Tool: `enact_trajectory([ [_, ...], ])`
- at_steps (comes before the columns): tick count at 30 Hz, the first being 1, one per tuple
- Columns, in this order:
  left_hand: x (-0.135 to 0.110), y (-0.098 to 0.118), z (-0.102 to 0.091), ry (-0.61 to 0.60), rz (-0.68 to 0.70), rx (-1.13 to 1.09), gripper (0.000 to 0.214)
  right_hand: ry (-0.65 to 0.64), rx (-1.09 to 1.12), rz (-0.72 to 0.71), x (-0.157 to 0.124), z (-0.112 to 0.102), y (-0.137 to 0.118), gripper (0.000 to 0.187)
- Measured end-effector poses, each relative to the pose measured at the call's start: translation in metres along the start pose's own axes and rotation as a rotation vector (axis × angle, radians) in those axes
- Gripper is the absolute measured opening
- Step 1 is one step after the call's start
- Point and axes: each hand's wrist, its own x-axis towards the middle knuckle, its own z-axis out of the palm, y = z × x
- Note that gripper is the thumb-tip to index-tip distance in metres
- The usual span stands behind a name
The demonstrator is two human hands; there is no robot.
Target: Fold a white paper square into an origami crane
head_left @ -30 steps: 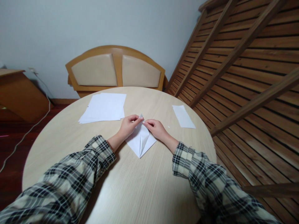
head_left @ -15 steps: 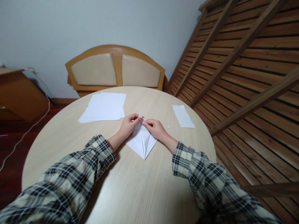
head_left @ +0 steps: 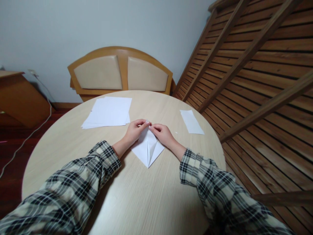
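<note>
A white sheet folded into a kite shape (head_left: 147, 148) lies on the round pale wooden table (head_left: 137, 195), its sharp tip pointing toward me. My left hand (head_left: 133, 132) and my right hand (head_left: 163, 133) meet at the far top corner of the folded paper. Both pinch that corner with curled fingers, thumbs and forefingers pressed together. The corner itself is mostly hidden under the fingertips. Plaid sleeves cover both forearms.
A stack of white sheets (head_left: 109, 112) lies at the far left of the table. A narrow white paper strip (head_left: 192, 121) lies at the right, near the edge. A wooden chair (head_left: 121, 73) stands behind the table. Slatted wooden panels (head_left: 256, 81) rise at right.
The folded paper's near tip swung slightly right, then back toward the left. Both hands stay pinched at the top corner with hardly any shift.
</note>
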Motion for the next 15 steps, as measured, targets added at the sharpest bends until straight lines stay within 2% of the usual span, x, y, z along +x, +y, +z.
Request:
enact_trajectory([
  [4,-0.0008,0.0017,0.0000,-0.006,0.015,0.001,0.018,0.022,-0.024,-0.003,0.0005,-0.0001,0.0002,0.030],
  [9,-0.0007,-0.0003,-0.0002,0.013,0.017,-0.016,0.019,0.054,-0.078,-0.073,0.0015,-0.0006,0.0003,0.025],
  [15,0.0000,-0.0003,-0.0001,0.033,0.011,-0.004,0.022,0.060,-0.045,-0.082,0.0002,0.0012,-0.0008,0.022],
])
